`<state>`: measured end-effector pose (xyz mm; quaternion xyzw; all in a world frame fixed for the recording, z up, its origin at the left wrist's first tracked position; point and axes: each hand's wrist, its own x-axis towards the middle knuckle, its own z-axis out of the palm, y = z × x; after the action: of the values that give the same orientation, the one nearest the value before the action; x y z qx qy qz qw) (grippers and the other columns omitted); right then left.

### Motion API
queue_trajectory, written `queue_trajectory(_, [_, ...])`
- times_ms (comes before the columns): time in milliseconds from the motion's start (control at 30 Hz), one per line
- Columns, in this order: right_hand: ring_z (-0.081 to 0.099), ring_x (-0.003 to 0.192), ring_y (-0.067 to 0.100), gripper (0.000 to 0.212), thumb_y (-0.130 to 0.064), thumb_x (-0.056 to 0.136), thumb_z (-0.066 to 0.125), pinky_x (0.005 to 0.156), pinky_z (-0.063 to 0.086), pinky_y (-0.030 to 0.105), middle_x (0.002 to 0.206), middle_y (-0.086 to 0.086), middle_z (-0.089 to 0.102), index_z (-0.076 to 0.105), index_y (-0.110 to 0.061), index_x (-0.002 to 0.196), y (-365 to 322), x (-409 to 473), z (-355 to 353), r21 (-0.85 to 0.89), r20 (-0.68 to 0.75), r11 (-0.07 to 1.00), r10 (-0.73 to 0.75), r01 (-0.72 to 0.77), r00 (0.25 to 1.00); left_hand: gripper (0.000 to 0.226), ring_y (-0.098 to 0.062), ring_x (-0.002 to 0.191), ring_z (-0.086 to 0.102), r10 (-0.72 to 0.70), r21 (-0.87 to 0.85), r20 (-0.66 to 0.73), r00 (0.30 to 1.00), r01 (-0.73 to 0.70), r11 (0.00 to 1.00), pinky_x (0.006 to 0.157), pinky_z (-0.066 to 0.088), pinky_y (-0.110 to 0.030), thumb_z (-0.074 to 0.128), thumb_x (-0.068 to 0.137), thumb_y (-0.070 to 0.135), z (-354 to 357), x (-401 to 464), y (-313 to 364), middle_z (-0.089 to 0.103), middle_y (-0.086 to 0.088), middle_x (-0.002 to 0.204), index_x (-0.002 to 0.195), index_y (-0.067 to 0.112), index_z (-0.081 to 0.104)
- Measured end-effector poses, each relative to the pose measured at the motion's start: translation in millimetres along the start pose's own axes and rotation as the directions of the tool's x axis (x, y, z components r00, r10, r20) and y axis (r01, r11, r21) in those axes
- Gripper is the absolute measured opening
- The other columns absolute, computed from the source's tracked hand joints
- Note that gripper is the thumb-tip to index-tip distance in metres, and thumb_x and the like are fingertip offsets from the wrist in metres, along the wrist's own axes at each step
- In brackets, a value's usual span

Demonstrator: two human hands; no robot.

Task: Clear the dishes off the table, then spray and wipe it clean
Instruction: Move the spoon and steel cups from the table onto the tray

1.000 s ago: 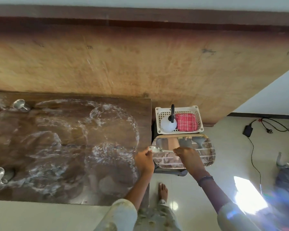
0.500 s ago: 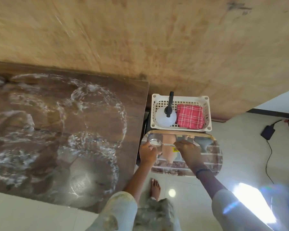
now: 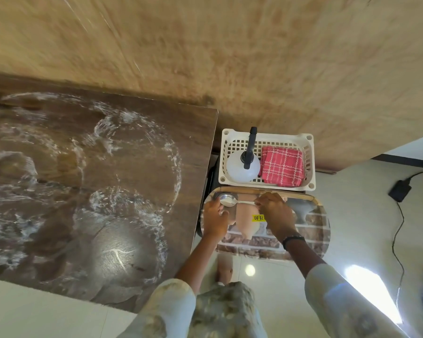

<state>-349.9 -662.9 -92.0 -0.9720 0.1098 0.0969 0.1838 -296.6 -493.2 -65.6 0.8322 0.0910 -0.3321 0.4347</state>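
A steel spoon (image 3: 227, 200) lies level over the far left part of a printed serving tray (image 3: 313, 230), its bowl to the left and its thin handle running right. The right hand (image 3: 275, 212) pinches the end of that handle between its fingertips, knuckles up, with a dark band on the wrist. The left hand (image 3: 214, 219) sits just beside the spoon's bowl with its fingers curled at the tray's left rim; whether they touch the spoon or grip the rim cannot be told. The tray carries a brick-wall print and a yellow price sticker (image 3: 258, 217) near its middle.

Just beyond the tray stands a white plastic basket (image 3: 308, 162) holding a white spray bottle (image 3: 242, 167) with a black trigger head on the left and a folded red checked cloth (image 3: 281, 167) on the right.

To the left is the brown wooden tabletop (image 3: 137, 172), streaked with white swirling smears. A plywood wall (image 3: 230, 57) rises behind. On the pale tiled floor to the right lie a black adapter (image 3: 399, 193) and its cable.
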Motion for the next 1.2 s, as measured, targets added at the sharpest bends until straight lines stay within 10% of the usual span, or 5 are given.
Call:
queue_trajectory(333, [0.053,0.112,0.026,0.029,-0.002,0.087,0.057,0.09,0.043,0.036,0.12,0.005,0.06,0.066,-0.01,0.114,-17.3,-5.4,-15.2,0.078,0.1,0.985,0.148,-0.156,0.984,0.049,-0.026,0.113,0.057,0.035,-0.034,0.023,0.999,-0.035,0.999,0.094,0.05,-0.031,0.04,0.09,-0.004,-19.3,-18.2,1.9,0.044,-0.017,0.135,0.138,0.004,0.041])
queue_trajectory(467, [0.049,0.122,0.025,0.037,-0.003,0.089,0.057,0.101,0.037,0.033,0.129,0.004,0.056,0.061,-0.012,0.125,-45.4,-21.7,-37.0,0.122,0.102,0.986,0.103,-0.115,0.989,0.039,-0.011,0.069,0.059,0.091,-0.073,0.018,0.996,-0.09,0.993,0.052,0.05,-0.015,0.039,0.095,0.006,-51.0,-40.8,2.5,0.053,-0.008,0.129,0.134,0.008,0.045])
queue_trajectory(600, [0.054,0.115,0.02,0.032,-0.004,0.09,0.054,0.092,0.045,0.027,0.125,0.002,0.059,0.065,-0.015,0.118,-93.1,-31.1,-60.7,0.19,0.078,0.982,-0.015,0.0,0.997,0.03,-0.018,0.081,0.065,0.094,-0.184,-0.044,0.995,-0.1,0.978,0.072,0.057,-0.028,0.043,0.098,0.013,-100.1,-61.9,2.5,0.065,-0.01,0.106,0.123,0.001,0.054])
queue_trajectory(867, [0.065,0.091,0.026,0.023,-0.013,0.095,0.052,0.078,0.051,0.037,0.103,0.006,0.067,0.073,-0.013,0.103,-222.8,-9.1,-91.3,0.289,-0.001,0.934,-0.218,0.209,0.976,0.025,0.004,0.051,0.062,-0.001,-0.437,-0.226,0.974,-0.1,0.894,0.052,0.048,-0.01,0.035,0.1,0.01,-227.2,-97.3,-9.8,0.062,-0.009,0.082,0.106,-0.002,0.057])
queue_trajectory(1200, [0.065,0.092,0.024,0.025,-0.019,0.1,0.05,0.075,0.048,0.03,0.109,0.005,0.068,0.072,-0.013,0.109,-437.1,51.4,-62.1,0.325,0.034,0.893,-0.341,0.313,0.939,0.027,-0.003,0.056,0.065,-0.181,-0.591,-0.373,0.91,-0.083,0.803,0.065,0.049,-0.026,0.036,0.101,0.017,-424.9,-95.2,-110.1,0.065,-0.003,0.081,0.095,0.005,0.06])
